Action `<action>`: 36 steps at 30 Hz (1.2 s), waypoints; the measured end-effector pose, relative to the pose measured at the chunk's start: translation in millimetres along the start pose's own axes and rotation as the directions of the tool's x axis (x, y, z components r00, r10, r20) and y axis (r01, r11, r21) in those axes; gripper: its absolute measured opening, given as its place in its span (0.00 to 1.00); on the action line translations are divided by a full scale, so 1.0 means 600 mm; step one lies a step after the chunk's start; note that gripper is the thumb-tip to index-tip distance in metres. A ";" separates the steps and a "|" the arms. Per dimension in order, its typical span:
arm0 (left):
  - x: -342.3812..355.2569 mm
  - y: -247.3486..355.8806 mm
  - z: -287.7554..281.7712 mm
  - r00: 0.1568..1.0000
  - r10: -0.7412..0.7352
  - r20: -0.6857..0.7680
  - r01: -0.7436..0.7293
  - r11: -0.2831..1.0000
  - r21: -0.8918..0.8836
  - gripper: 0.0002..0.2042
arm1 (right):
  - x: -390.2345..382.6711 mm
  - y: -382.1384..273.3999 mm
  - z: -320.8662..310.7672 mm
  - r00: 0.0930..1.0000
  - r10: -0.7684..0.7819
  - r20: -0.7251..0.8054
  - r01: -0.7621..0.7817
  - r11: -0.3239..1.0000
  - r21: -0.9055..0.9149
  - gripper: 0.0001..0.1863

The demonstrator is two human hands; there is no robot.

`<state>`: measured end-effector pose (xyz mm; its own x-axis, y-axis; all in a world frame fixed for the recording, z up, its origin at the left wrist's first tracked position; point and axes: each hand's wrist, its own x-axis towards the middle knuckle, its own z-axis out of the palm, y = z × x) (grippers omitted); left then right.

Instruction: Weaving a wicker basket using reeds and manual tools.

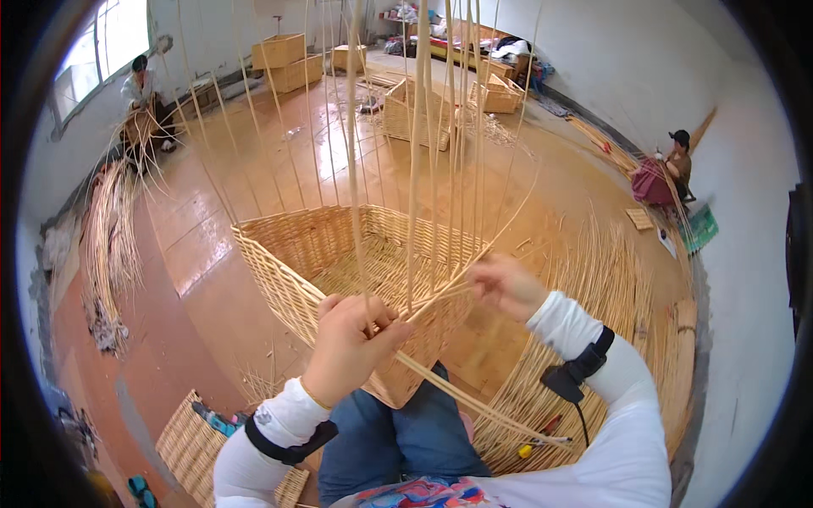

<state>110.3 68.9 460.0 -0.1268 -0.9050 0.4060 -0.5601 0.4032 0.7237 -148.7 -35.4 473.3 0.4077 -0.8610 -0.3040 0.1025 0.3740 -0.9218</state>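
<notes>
A half-woven wicker basket point(292, 288), tan and rectangular, rests on my lap with tall upright rods point(413, 161) rising from its rim. My left hand point(351, 343) is closed on the rim at the near corner, thumb and fingers pinching the weave beside an upright. Just off the right side of the rim, my right hand point(508, 284) has its fingers curled together, slightly blurred, around the end of a thin wicker rod that runs along the edge. Loose wicker rods point(483, 405) stick out from the near corner below my hands, toward the lower right.
Long wicker rods point(593, 296) cover the floor at my right, with a yellow-and-red tool point(527, 450) among them. A woven panel point(190, 440) lies at my left. Two people, one left point(144, 102) and one right point(669, 173), sit by the walls. Wooden boxes point(292, 63) and another basket point(415, 118) stand farther back.
</notes>
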 end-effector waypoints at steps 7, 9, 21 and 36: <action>0.006 0.015 0.026 0.998 -0.027 -0.061 0.031 0.998 0.060 0.08 | 0.049 -0.065 0.043 0.518 -0.682 0.516 0.773 0.114 -0.624 0.26; 0.007 0.020 0.030 0.997 -0.027 -0.077 0.031 0.998 0.060 0.08 | 0.065 -0.061 0.084 0.558 -0.710 0.429 0.670 0.080 -0.738 0.28; 0.028 0.030 0.042 0.980 -0.181 -0.078 0.180 0.983 -0.025 0.12 | 0.094 -0.141 0.005 0.506 -0.778 0.373 0.862 0.446 -0.240 0.14; 0.057 0.025 0.059 0.970 -0.236 -0.059 0.231 0.970 -0.080 0.12 | 0.096 0.063 -0.034 0.896 -0.401 0.192 0.426 0.652 -0.628 0.11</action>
<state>68.6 39.3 464.9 0.0570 -0.9649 0.2562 -0.5069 0.1931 0.8401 -139.6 -77.9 416.1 0.4981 -0.8552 0.1434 -0.3292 -0.3394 -0.8812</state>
